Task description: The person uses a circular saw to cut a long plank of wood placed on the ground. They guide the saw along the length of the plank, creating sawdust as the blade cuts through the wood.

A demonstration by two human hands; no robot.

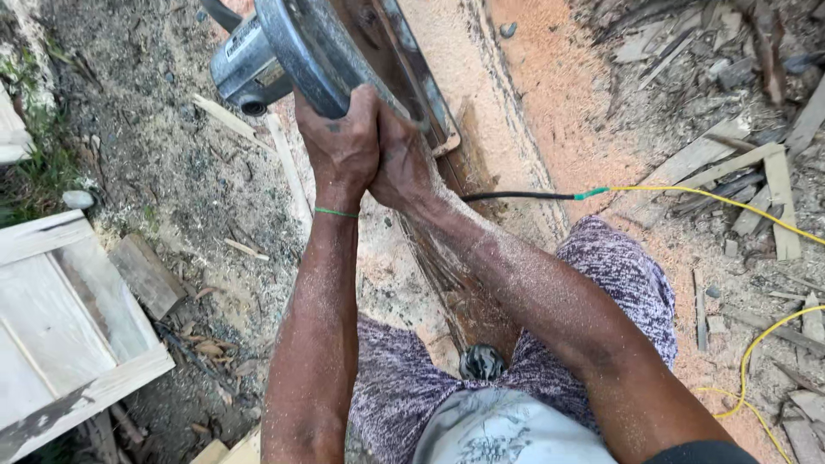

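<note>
Saw (284, 51), a grey metal power tool with a round guard, sits at the far end of my outstretched arms, resting on a long dark plank (430, 172). My left hand (342, 142) and right hand (402, 159) touch each other, side by side, fingers clamped together around the saw's grip just below the guard. The tool lies straight ahead of me and slightly left; neither hand is clearly nearer. The plank's long axis runs from between my knees away toward the saw, so the tool lines up along it. A black cable (516, 196) leads right from my right wrist and joins a yellow cord (722, 202). Sawdust (559, 103) covers the ground to the right, and pale boards (69, 318) lie at left.
</note>
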